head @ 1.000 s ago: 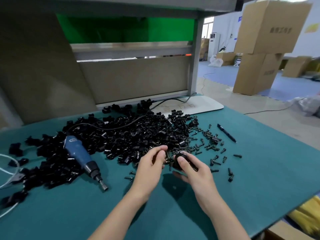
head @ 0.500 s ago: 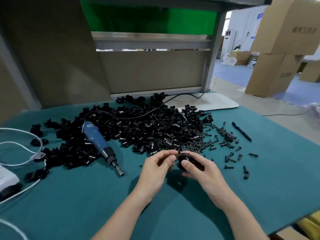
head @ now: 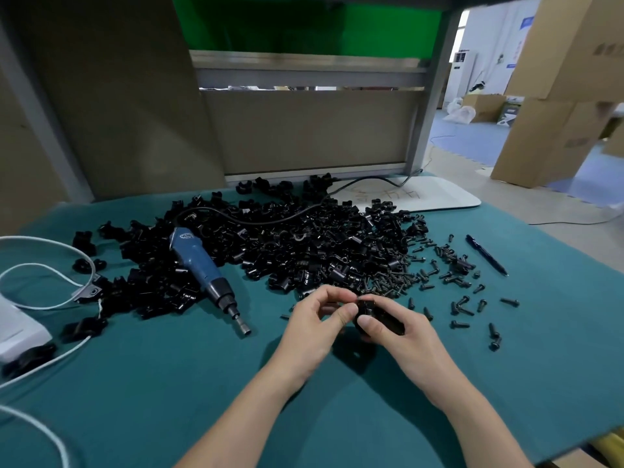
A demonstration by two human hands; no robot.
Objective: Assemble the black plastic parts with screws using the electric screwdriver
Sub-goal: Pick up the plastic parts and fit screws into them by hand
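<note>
**Fitting the piece by hand before the driver is taken up**

We see both hands meet low over the teal mat, near its centre. The right hand curls round one black plastic part, thumb pressed on its near face. The left hand pinches a small dark piece between thumb and forefinger, against the part's nine o'clock side. We cannot tell whether that piece is a screw or a second part.

The heap of black parts lies at twelve o'clock of the hands and the loose screws at two o'clock, with a pen beyond them. The electric screwdriver lies unheld at ten o'clock, its bit pointing toward five o'clock.

We judge the step to be hand-fitting. We should line the piece up squarely with its hole or seat and keep the right grip firm. Only then should the left hand let go and fetch the driver.
</note>
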